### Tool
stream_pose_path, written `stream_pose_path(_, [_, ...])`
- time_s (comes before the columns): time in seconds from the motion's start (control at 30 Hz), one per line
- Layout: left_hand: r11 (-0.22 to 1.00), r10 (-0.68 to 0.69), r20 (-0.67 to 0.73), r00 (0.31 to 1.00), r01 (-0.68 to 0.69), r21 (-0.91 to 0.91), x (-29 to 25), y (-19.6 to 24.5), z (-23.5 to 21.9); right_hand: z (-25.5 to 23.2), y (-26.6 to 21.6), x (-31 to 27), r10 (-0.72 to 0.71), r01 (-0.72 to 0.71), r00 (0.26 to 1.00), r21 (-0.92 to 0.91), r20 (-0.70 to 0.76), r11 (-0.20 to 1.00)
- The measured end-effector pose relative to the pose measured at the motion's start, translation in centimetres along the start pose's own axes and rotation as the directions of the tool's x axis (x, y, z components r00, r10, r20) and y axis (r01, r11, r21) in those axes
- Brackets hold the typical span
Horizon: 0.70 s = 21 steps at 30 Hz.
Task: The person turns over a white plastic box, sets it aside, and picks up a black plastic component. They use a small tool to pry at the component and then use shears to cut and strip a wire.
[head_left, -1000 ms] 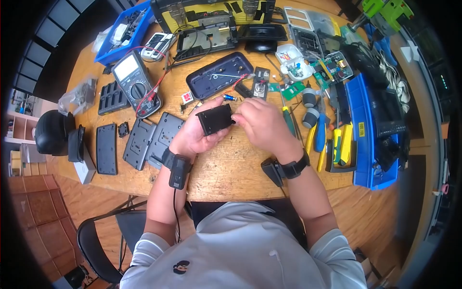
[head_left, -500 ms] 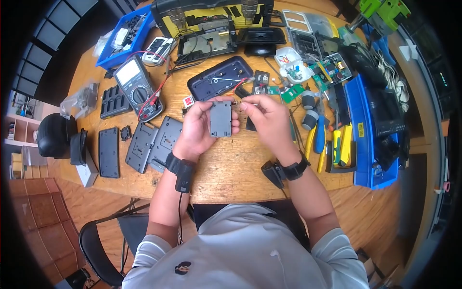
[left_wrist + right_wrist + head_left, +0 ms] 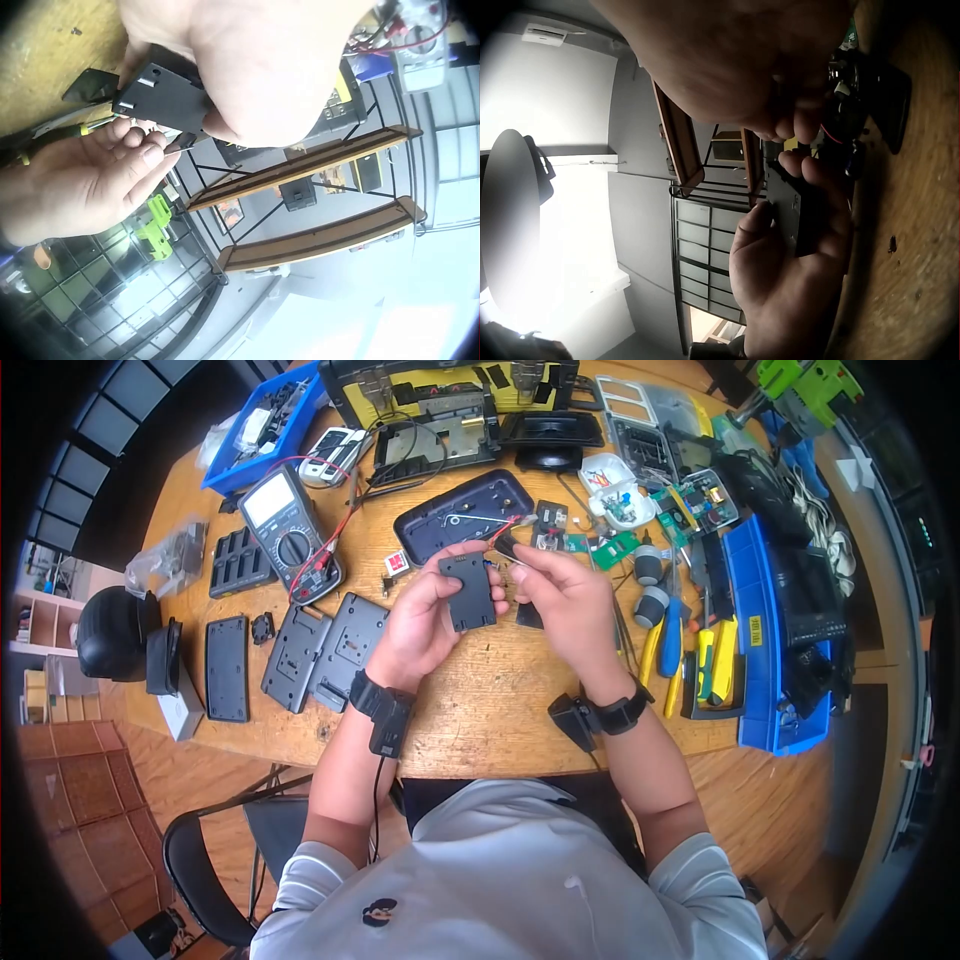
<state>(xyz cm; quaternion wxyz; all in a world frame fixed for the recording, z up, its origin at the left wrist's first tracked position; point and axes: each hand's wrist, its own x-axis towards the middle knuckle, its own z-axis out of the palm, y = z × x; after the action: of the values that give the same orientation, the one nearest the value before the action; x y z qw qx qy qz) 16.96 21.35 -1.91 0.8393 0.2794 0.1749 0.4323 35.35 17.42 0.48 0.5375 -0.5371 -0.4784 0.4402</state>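
Note:
In the head view my left hand (image 3: 418, 622) grips a flat black rectangular block (image 3: 470, 592), thumb across its face and fingers behind it. The block (image 3: 166, 94) shows two light slots at one end in the left wrist view. Just to its right, my right hand (image 3: 572, 605) pinches a small dark piece (image 3: 507, 546) between thumb and fingertips. A thin metallic tip shows at that pinch in the left wrist view, where the right hand (image 3: 82, 180) is apart from the block. What exactly the small piece is, I cannot tell.
Behind the hands lies a dark blue shell (image 3: 462, 512) with wires. A multimeter (image 3: 290, 538) and black plates (image 3: 350, 645) are at the left. Screwdrivers (image 3: 669, 640), a yellow cutter (image 3: 720, 660) and a blue bin (image 3: 785, 690) stand at the right.
The black block has been turned over in my left hand and now tilts slightly. My right hand moved from near the block's edge to slightly right, with a dark piece showing at its fingertips.

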Motion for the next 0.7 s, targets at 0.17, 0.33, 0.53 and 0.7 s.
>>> stream_pose_path(0.17, [0.999,0.005,-0.042,0.999,-0.004,0.036,0.0,0.0,0.2,0.0,-0.6,-0.2,0.025,-0.030,0.999,0.121,0.038,0.992])
stream_pose_path(0.33, [1.000,0.007,-0.026,1.000,-0.006,0.013,0.0,0.0,0.1,-0.3,-1.5,-0.1,0.039,-0.037,0.998,-0.036,0.057,0.999])
stream_pose_path(0.53, [1.000,0.006,-0.012,1.000,-0.006,0.019,-0.1,0.1,0.2,-0.3,-1.1,-0.1,-0.012,0.023,0.996,-0.120,0.091,0.993])
stream_pose_path(0.7, [1.000,0.013,-0.019,1.000,-0.013,0.013,-0.1,0.0,0.2,-0.1,-0.9,-0.2,-0.081,0.091,0.994,-0.130,0.079,0.987])
